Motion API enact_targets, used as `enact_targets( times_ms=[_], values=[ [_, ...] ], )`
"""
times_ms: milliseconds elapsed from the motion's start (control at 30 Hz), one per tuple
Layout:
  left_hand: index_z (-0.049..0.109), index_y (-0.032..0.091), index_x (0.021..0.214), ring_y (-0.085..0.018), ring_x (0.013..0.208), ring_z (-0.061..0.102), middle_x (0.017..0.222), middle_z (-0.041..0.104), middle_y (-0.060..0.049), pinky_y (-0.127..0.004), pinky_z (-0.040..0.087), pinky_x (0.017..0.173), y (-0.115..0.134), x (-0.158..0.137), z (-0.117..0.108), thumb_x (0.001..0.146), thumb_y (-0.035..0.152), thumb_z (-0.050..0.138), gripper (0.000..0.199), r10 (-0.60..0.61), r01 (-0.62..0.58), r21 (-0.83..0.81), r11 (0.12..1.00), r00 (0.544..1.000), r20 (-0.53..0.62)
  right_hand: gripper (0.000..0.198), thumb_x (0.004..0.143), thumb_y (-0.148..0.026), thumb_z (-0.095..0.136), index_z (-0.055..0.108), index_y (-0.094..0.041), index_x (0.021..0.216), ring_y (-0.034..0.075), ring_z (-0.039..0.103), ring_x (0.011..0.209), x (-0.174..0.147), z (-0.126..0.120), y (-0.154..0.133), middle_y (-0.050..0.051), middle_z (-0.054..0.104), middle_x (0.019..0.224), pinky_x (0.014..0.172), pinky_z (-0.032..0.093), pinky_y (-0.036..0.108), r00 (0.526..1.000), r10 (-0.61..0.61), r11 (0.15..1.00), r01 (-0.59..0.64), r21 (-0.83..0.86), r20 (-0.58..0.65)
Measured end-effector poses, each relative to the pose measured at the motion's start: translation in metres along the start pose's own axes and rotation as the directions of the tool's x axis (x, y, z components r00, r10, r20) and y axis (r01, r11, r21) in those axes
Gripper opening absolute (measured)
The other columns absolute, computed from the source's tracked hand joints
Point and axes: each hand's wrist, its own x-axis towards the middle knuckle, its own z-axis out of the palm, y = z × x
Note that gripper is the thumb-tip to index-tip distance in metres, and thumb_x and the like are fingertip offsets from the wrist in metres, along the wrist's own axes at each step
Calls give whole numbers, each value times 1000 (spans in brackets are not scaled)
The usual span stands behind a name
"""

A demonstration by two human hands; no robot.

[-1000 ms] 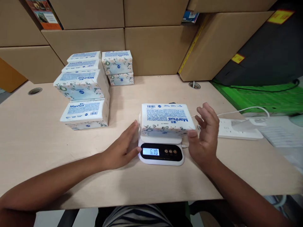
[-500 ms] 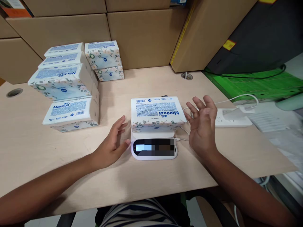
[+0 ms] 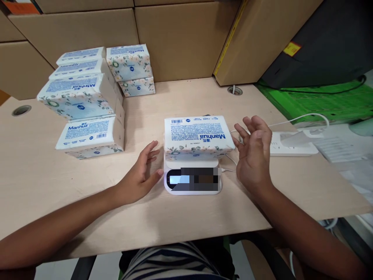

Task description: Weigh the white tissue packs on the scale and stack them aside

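Tissue pack (image 3: 198, 134), white with blue words, lies on a scale (image 3: 190, 164) in the middle of the frame.

Starting at the left side, we see a round hole (image 3: 21, 111) in the desk (image 3: 186, 217). Next to it, in the upper left, stands a big pile of packs (image 3: 84, 99). Just behind and to the right is a smaller pile (image 3: 129, 64), two packs high. Brown boxes (image 3: 177, 42) make a wall along the top.

Left of the middle is our left hand (image 3: 140, 175). It is wide open with the thumb apart from the fingers, and it holds nothing. Its thumb tip is just beside the scale, but we cannot tell if they touch. The scale's little screen (image 3: 179, 179) glows pale blue, and gray squares hide much of its front.

Right of the middle is our right hand (image 3: 253, 153), loosely open with bent fingers and holding nothing. One fingertip is so close to the right end of the pack that we cannot tell if it touches. Farther right we see a white power strip (image 3: 294, 149). Something green and flat (image 3: 303, 103) lies in the upper right.
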Motion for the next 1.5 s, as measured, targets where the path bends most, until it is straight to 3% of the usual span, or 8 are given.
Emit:
enact_targets(
  times_ms=[400,1367,1500],
  values=[
    [13,48,174,-40,165,40,177,39,-8,-72,34,137,2,0,0,111,43,61,80,-36,37,-15,999,999,26,59,107,-73,40,48,-44,158,39,51,156,0,0,-9,11,48,168,115,52,67,997,74,994,-73,86,-9],
    [17,44,175,-42,164,40,177,42,-9,-74,34,136,0,0,0,109,44,64,81,-34,35,-40,999,999,22,58,109,-71,35,44,-45,160,37,53,156,2,-5,-2,10,48,169,116,53,68,998,56,997,-55,54,-4],
    [12,48,176,-42,167,36,183,30,-6,-73,34,136,1,0,0,110,44,62,82,-24,25,-47,999,1000,19,55,112,-66,33,40,-46,163,36,52,157,3,-7,6,10,46,171,116,54,67,1000,-6,1000,5,16,25]
  ],
)
